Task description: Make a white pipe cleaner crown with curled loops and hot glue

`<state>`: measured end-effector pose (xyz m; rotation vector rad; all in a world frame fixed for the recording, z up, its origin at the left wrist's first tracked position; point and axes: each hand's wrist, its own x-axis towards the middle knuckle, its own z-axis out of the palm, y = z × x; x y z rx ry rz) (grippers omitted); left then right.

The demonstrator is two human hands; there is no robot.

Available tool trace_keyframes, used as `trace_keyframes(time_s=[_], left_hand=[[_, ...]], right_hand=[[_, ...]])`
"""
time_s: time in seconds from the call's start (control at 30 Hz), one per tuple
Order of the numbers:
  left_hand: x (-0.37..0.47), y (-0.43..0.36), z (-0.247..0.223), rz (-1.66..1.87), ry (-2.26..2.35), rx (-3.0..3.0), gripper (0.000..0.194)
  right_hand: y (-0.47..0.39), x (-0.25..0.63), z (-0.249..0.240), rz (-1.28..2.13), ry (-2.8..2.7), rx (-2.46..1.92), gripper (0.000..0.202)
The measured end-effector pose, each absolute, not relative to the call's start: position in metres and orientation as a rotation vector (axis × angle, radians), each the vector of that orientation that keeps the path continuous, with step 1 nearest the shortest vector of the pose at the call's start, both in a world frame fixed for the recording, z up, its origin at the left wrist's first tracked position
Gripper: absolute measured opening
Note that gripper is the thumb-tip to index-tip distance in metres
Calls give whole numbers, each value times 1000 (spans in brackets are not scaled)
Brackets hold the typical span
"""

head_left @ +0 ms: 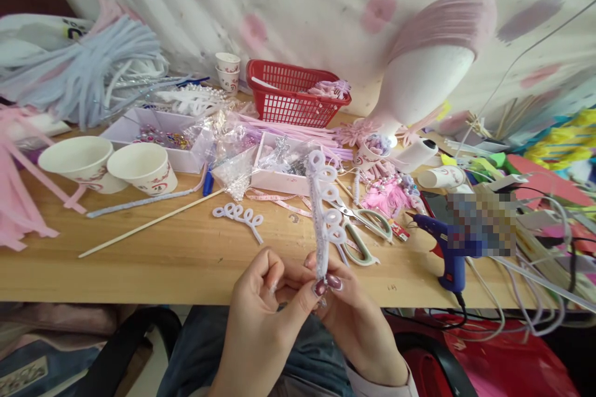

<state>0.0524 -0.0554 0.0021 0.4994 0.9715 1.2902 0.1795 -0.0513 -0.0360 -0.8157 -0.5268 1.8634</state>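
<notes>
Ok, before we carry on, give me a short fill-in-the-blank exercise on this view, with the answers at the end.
1. The left hand and right hand grip the looped piece by its ____ (upper/lower) end.
2. In the picture, the scissors lie to the ____ (left/right) of the glue gun.
3. The colour of the plastic basket is ____.
4. The glue gun's body is coloured ____.

Missing words: lower; left; red; blue.

A craft workspace is showing: a glue gun is lying at right, scissors mid-frame, pipe cleaners crowding the upper left.
</notes>
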Motion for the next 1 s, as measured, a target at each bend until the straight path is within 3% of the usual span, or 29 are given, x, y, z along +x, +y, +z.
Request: trace_keyframes(time_s=[0.37, 1.0], left_hand=[[54, -56, 1, 1242, 1005, 568, 54], [55, -55, 6, 1229, 1005, 607, 52]], right_hand=[[-37, 183, -4, 1742, -613, -851, 20], [-36, 183, -18, 1754, -613, -801, 17]])
